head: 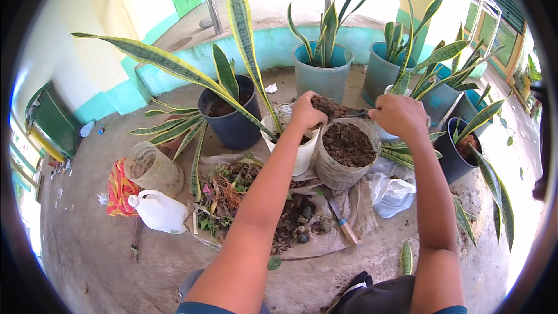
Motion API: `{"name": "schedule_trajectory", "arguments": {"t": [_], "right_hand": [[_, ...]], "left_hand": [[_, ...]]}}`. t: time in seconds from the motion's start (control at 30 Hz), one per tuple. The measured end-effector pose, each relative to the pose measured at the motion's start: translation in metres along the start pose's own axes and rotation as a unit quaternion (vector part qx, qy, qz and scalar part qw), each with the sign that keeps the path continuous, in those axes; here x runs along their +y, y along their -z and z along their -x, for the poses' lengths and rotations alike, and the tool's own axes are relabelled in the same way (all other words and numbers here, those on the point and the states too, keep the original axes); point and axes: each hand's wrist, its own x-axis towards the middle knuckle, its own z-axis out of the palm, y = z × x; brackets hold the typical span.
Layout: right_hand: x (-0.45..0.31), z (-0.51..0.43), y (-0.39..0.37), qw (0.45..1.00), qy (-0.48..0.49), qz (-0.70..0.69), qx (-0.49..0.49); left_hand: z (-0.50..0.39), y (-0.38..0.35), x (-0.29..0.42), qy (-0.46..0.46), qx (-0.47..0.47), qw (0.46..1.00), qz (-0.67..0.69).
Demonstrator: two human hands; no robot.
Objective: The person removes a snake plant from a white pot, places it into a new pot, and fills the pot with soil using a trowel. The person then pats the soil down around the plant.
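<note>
My right hand [399, 113] grips a hand trowel, whose dark metal blade [355, 112] points left. Brown soil [330, 107] lies in a clump at the blade's far end, and the fingers of my left hand [308, 111] curl against it. Both hands are above the rims of two pots. Under the clump and to its right stands a cloudy plastic pot [348, 174] filled with dark soil. A white ribbed pot [301, 157] with a tall snake plant [244, 30] stands to its left, partly hidden by my left forearm.
A sack sheet [318, 248] holds pulled weeds [226, 187], stones and a wooden-handled knife [348, 230]. Left are a white jug [159, 211] and a clear container [152, 168]. Potted snake plants [322, 74] curve around the back and right, beside a white plastic bag [392, 194].
</note>
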Motion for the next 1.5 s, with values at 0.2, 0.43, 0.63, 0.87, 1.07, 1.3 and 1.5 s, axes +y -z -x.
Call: {"name": "schedule_trajectory", "arguments": {"t": [0.2,0.43,0.63,0.87,1.07,1.3,1.5], "right_hand": [[-0.068,-0.011,-0.027,0.996,0.081,-0.014,0.029],[-0.092,-0.014,-0.059,0.988,0.139,0.047,0.058],[-0.081,-0.018,-0.088,0.956,0.176,0.101,0.210],[-0.066,-0.019,-0.114,0.955,0.174,0.060,0.234],[-0.048,-0.012,-0.104,0.971,0.164,-0.005,0.174],[-0.022,-0.001,-0.036,0.993,0.060,-0.034,0.100],[0.039,0.011,-0.002,0.984,0.061,0.146,0.082]], "left_hand": [[0.014,0.041,-0.037,0.128,-0.012,0.966,0.226],[0.016,0.026,-0.077,0.062,0.129,0.989,0.037],[0.017,0.042,-0.061,-0.037,0.125,0.988,-0.087],[0.025,0.044,-0.075,-0.069,0.103,0.975,-0.186],[0.033,0.048,-0.071,-0.053,0.069,0.990,-0.108],[0.045,0.067,-0.041,-0.023,0.132,0.990,0.046],[0.086,0.130,-0.026,0.120,-0.031,0.961,-0.246]]}}
